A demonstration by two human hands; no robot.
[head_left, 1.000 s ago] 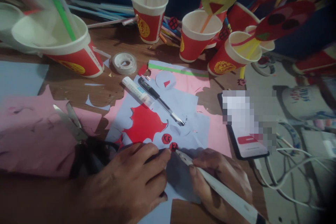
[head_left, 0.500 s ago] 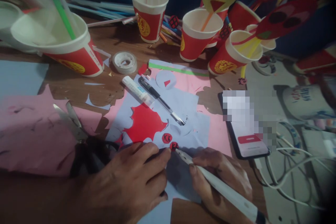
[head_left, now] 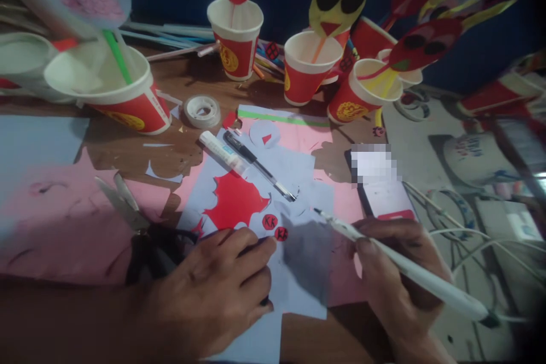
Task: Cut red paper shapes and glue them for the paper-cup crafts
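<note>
My right hand [head_left: 401,273] grips a white pen [head_left: 422,276] with a thin dark tip, raised over the papers. My left hand [head_left: 226,290] rests on the light blue paper [head_left: 305,290], fingers curled together. A bit of something dark shows beneath its fingers, too hidden to name. Beside its index fingertip lies a small red paper circle [head_left: 281,234] marked with black letters. A second lettered circle [head_left: 269,222] sits just above. Farther up are a jagged red paper scrap [head_left: 234,202], a black gel pen [head_left: 260,165] and a white glue stick [head_left: 222,151].
Scissors [head_left: 132,216] lie partly open by my left wrist. Red paper cups [head_left: 234,48] with paper-face straws line the back; a larger-looking cup [head_left: 145,105] is at left. A tape roll [head_left: 201,111], a phone [head_left: 379,185] and white cables [head_left: 473,233] surround the papers.
My right hand and the white pen have moved right and up, away from the lower red circle. My left hand stays by the circles. The view has shifted slightly.
</note>
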